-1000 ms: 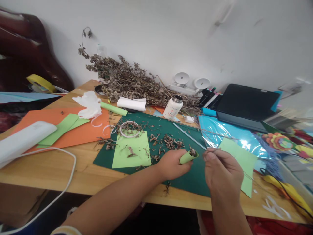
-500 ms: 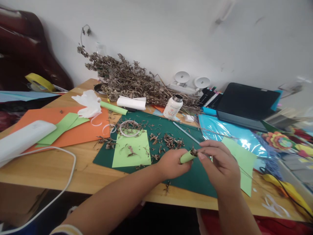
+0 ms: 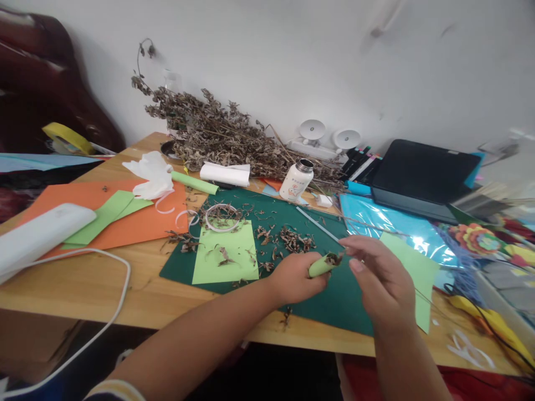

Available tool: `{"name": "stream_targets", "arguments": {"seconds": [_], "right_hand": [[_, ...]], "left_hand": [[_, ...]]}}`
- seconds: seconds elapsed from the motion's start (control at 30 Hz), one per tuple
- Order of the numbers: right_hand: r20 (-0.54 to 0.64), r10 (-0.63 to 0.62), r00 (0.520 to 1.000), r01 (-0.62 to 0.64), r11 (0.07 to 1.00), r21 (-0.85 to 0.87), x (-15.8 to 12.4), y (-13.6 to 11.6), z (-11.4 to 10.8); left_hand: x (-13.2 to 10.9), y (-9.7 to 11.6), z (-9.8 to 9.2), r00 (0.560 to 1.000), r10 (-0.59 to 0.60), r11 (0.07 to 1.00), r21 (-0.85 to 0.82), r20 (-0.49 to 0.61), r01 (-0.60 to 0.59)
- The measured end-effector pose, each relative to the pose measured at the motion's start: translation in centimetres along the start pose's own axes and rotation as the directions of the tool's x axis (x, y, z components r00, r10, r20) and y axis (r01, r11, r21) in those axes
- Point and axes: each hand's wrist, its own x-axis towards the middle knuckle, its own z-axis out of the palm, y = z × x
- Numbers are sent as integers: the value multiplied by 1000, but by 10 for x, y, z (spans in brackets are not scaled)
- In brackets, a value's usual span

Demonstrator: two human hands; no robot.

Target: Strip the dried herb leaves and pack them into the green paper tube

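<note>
Backed off slightly from a green paper tube (image 3: 320,267) since the earlier frame, the right hand (image 3: 387,284) hovers at lower right, fingers and thumb parted. A wooden desk (image 3: 163,307) shows its near edge at lower centre; dried stems (image 3: 232,131) crowd upper centre, behind a green mat (image 3: 326,306) and uncapped white bottle (image 3: 295,181), contents hidden. The left hand (image 3: 295,278) grips the tube, right of centre, dried leaves (image 3: 334,259) in its mouth.

The paper tube (image 3: 319,267) in my left hand (image 3: 292,278) looks matt, its leaves (image 3: 333,259) rough and crinkled — the green mat (image 3: 321,312) smooth, the blue plastic packet (image 3: 368,210) glossy, the table (image 3: 142,301) wood.
</note>
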Motion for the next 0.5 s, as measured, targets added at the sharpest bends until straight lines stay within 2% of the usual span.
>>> {"name": "stream_targets", "arguments": {"seconds": [0.07,0.17,0.27,0.37,0.5], "right_hand": [[-26,5,1000,-5,1000,20,0,-1,0],[-36,-79,996,78,996,-41,0,0,1],[-5,-164,986,161,972,-171,1,0,2],[49,-195,980,201,938,-282,3,-2,3],[99,-245,965,263,915,-305,5,-5,1]], "left_hand": [[0,0,0,1000,-3,1000,-4,0,3],[0,0,0,1000,-8,1000,3,9,8],[0,0,0,1000,-7,1000,8,18,7],[0,0,0,1000,-7,1000,4,23,7],[0,-1,0,1000,13,1000,-8,12,-12]]}}
